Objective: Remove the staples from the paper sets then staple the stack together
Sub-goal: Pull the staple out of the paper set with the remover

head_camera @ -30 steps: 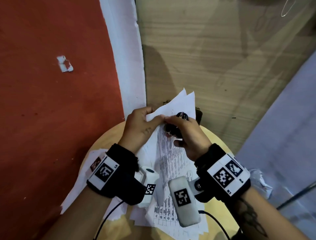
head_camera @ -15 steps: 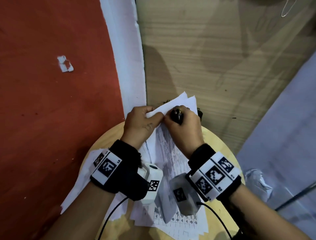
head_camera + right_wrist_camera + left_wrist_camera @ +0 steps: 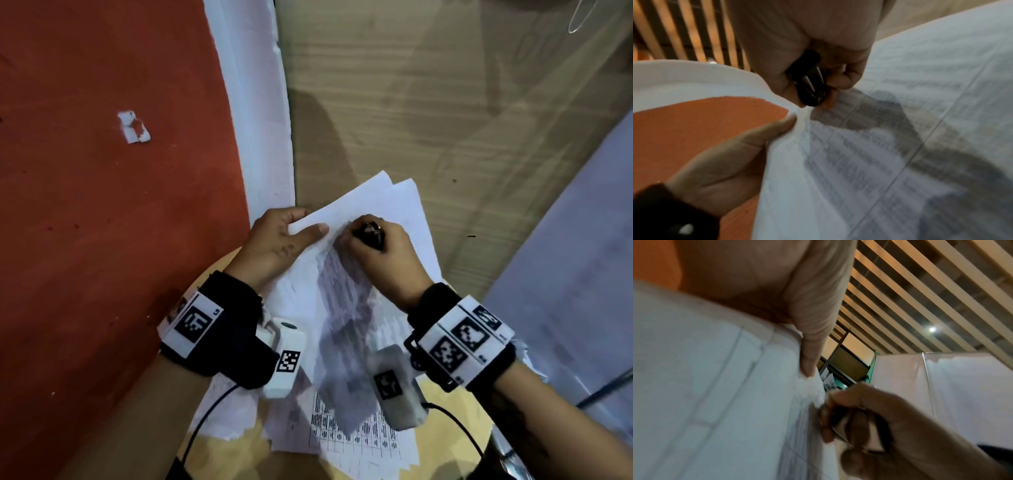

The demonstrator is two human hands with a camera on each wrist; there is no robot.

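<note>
The left hand (image 3: 274, 240) pinches the top left corner of the paper set (image 3: 346, 294), held raised over the far edge of the round table (image 3: 442, 431); the right hand (image 3: 380, 253) is clamped round a black staple remover (image 3: 370, 233), its tip at that same corner; the risk, as I judge it, is tearing: pulling before the prongs sit under the staple would rip the corner; a slack pinch would let sheets slide onto the loose papers (image 3: 233, 411) below.
</note>
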